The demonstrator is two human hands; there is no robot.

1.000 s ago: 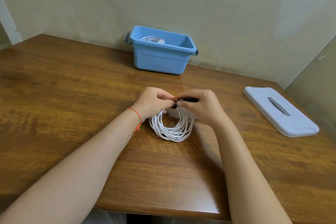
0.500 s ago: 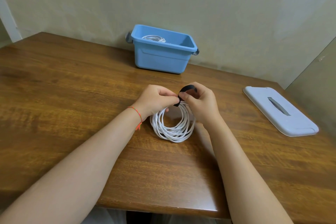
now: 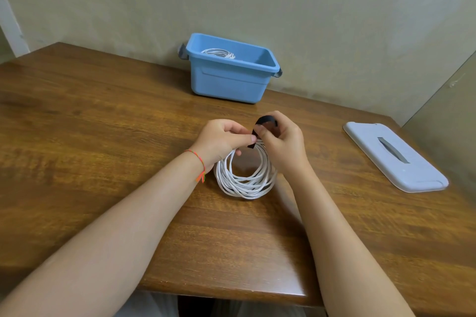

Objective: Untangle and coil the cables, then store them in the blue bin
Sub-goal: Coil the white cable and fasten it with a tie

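Right now your left hand (image 3: pixel 221 140) pinches the top of the white cable coil (image 3: pixel 244 175) together with the lower end of the black strap (image 3: pixel 260 131), and the fingers (image 3: pixel 279 127) of your right hand (image 3: pixel 283 147) curl around the strap's free end, which arches just above your thumbs. The coil hangs below both hands and its bottom loops rest on the bench (image 3: pixel 103 136). The risk I see is in the strap: if you pull the free end too hard, the lower end can slip out from under your left thumb, and then the loops, which are held only at this one point, may spread open and tangle again. If the strap closes around only some of the loops, the others may fall out when you lift it. The blue bin (image 3: pixel 226 82) stands beyond your fingers, well apart, with another white coil (image 3: pixel 219 53) already inside; a loose bundle may catch on its rim.
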